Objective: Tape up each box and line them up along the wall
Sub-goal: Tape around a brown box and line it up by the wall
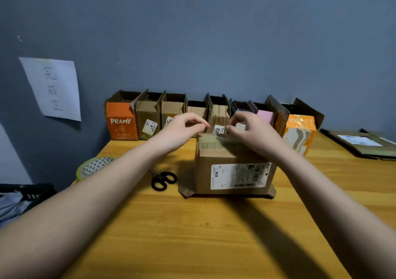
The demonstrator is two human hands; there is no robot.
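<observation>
A brown cardboard box (233,167) is set near the middle of the wooden table (192,236), a white shipping label on the side facing the camera and short flaps splayed out at its base. Across its top a strip of tape (216,144) is already laid, running down a little over the left edge. Both hands are held at the far top edge of this box. The left hand (184,128) is seen with fingertips and thumb drawn together in a pinch, and the right hand (250,133) likewise, fingers curled at the edge; whether a tape end or nothing at all is pinched cannot be told, since what lies between the fingertips is too small to make out.

Behind the box, a row of boxes (210,116) is lined up against the blue wall (214,43), from an orange printed one on the left to an orange-and-white one on the right (their upper flaps are standing open). So much of the lining-up is judged done. This box is judged nearly taped and not yet placed in the row. Flattened cardboard (362,143) at the far right suggests more boxes remain. A tape roll (94,167) and black scissors (164,180) are left at the table's left.
</observation>
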